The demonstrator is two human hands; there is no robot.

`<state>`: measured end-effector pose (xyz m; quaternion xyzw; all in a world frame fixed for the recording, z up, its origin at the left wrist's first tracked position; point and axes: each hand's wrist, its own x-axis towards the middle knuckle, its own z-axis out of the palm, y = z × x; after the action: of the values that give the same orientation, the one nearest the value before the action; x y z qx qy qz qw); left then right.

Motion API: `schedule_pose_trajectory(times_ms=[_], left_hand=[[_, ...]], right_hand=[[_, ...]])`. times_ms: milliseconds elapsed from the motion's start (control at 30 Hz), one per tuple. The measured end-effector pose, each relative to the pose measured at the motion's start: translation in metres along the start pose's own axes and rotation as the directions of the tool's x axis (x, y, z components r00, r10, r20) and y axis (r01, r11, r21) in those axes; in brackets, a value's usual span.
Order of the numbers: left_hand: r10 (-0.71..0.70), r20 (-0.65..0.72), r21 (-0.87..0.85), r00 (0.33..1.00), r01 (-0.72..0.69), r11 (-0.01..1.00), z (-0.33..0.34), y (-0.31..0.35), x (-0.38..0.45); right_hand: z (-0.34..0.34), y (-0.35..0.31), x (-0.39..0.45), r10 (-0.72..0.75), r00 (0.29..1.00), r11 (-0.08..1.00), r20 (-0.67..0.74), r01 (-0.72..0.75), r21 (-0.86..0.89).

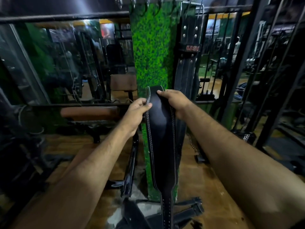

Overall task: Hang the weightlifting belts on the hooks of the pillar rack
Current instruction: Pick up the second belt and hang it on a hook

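A black leather weightlifting belt (160, 129) with white stitching hangs folded in front of me. My left hand (137, 113) pinches its left edge and my right hand (175, 101) grips its right edge near the top fold. Its narrow holed tail drops toward the floor. Behind it stands the pillar (151, 52) covered in green artificial grass. A row of metal hooks (146, 4) runs along its top. Another black belt (188, 60) with rivets and a red "USI" label hangs from a hook on the pillar's right side.
More black belts (184, 214) lie on the wooden floor at the pillar's base. A brown padded bench (89, 113) stands left of the pillar, below a mirror wall. Black gym machine frames (264, 80) crowd the right side.
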<state>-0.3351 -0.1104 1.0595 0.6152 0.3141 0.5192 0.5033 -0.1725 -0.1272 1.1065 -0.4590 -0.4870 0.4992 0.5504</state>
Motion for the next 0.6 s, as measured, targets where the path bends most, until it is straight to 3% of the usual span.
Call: schedule_pose_trajectory(times_ms=[167, 300, 467, 600], left_hand=[[0.027, -0.092, -0.009, 0.995, -0.028, 1.000, 0.017, 0.023, 0.018], [0.064, -0.057, 0.017, 0.996, -0.063, 0.998, 0.027, 0.024, 0.024], [0.000, -0.014, 0.052, 1.000, 0.001, 0.999, 0.031, 0.014, 0.021], [-0.042, -0.058, 0.069, 0.997, 0.046, 0.997, 0.030, 0.024, 0.036]], right_hand=[[-0.010, -0.005, 0.000, -0.086, 0.996, 0.995, 0.001, 0.086, -0.047], [-0.023, -0.013, 0.008, -0.036, 0.994, 0.997, -0.106, 0.028, -0.071], [-0.031, -0.017, 0.020, -0.032, 0.998, 0.994, -0.061, 0.039, 0.106], [-0.028, -0.009, 0.028, -0.113, 0.994, 0.992, 0.012, 0.112, 0.050]])
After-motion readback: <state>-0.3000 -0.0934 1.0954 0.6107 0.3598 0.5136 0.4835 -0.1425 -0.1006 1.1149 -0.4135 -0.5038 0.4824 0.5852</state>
